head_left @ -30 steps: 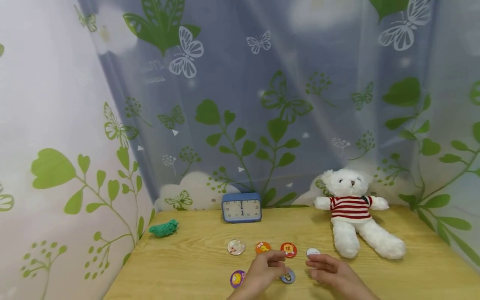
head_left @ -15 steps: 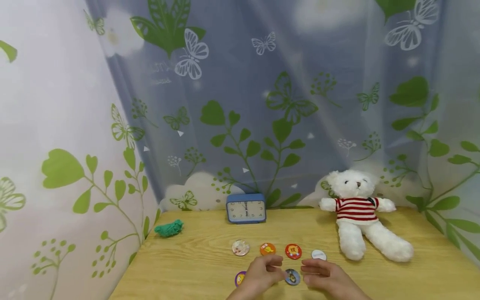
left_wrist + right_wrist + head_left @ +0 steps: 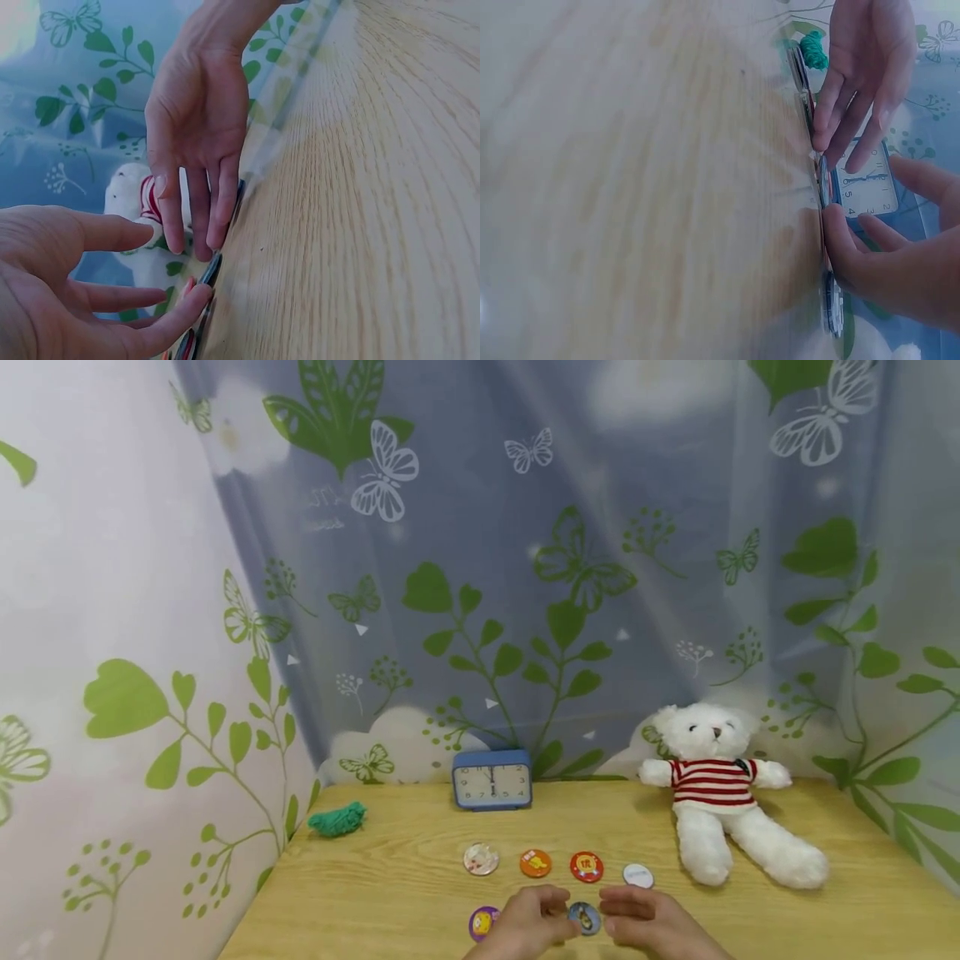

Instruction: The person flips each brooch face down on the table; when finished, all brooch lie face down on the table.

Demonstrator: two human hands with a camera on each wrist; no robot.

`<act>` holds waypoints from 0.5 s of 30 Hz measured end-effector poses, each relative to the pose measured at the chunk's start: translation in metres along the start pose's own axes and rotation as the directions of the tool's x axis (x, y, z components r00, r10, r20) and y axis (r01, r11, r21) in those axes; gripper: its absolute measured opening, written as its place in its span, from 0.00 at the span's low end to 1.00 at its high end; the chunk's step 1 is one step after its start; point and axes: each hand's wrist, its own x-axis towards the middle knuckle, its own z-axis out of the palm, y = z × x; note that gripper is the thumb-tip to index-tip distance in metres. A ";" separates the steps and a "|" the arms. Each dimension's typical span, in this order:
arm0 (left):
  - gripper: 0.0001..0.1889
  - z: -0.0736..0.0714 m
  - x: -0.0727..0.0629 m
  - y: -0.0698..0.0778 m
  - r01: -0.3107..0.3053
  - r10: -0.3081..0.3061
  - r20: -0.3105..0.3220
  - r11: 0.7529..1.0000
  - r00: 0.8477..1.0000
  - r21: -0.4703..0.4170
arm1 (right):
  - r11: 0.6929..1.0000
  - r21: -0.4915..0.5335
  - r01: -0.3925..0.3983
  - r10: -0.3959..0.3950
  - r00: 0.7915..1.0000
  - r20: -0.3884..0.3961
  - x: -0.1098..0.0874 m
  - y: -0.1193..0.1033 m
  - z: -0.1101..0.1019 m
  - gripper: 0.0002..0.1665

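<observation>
Blue badge btwn L hand & R hand, palms inward.

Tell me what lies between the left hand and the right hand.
In the head view, a blue round badge lies on the wooden table between the left hand and the right hand.

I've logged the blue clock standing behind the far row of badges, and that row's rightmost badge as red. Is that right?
Not quite: the head view shows the rightmost badge is white; the red badge lies just left of it. The blue clock does stand behind them.
</observation>
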 end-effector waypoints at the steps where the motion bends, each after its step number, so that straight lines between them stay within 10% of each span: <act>1: 0.22 0.001 0.000 0.001 0.005 -0.005 0.003 1.000 1.000 -0.008 | 1.000 -0.004 -0.004 0.004 1.000 -0.001 0.000 0.000 0.000 0.32; 15: 0.20 0.014 0.003 0.000 -0.064 0.063 -0.027 0.998 0.998 -0.025 | 0.998 -0.059 0.023 -0.023 1.000 -0.004 -0.002 0.000 0.003 0.28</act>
